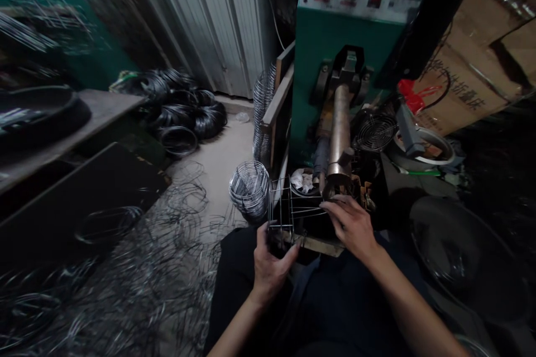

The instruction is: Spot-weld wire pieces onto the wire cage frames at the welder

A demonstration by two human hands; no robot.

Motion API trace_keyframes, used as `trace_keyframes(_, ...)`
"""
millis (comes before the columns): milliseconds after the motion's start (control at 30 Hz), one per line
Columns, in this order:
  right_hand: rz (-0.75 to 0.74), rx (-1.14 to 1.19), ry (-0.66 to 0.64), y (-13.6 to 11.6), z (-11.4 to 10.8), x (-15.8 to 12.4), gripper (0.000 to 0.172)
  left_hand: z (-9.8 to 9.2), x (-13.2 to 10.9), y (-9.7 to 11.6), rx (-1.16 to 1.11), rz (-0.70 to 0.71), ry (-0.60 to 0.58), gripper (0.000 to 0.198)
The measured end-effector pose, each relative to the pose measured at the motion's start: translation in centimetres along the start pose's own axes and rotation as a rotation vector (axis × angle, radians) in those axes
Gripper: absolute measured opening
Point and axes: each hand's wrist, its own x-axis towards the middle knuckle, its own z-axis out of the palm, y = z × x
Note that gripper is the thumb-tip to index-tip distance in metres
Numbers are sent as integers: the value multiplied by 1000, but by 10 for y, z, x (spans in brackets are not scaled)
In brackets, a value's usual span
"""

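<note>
My left hand (270, 262) is closed around the lower left part of a small wire frame (290, 203) made of crossed thin metal rods. The frame stretches to the right, where its rods reach the working end of a green machine (322, 33). My right hand (349, 226) pinches rod ends of the same frame, just below the tip of the machine's thick metal arm (340, 128). Its fingertips lie close under that tip, and the exact contact is hard to see. A stack of round wire pieces (250, 187) stands left of the frame.
Loose wire rings (176, 234) cover the floor at left. Dark wire coils (188, 106) lie by the corrugated wall. A wooden board (278, 97) stands beside the machine. Cardboard boxes (481, 56) and a round bowl (444, 150) are at right. A red lamp glows on the panel.
</note>
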Motion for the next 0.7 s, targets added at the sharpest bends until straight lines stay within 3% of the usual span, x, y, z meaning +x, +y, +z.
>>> trace_keyframes(233,-7,9,0,4,4,3,30,6,9,-6,-11,33,-11,61)
trace_keyframes(400,51,-12,58,7,6,-1,21,3,11,5,-8,18,-23,58)
trace_keyframes(700,129,33,133,21,6,8,18,3,45,4,33,27,-63,68)
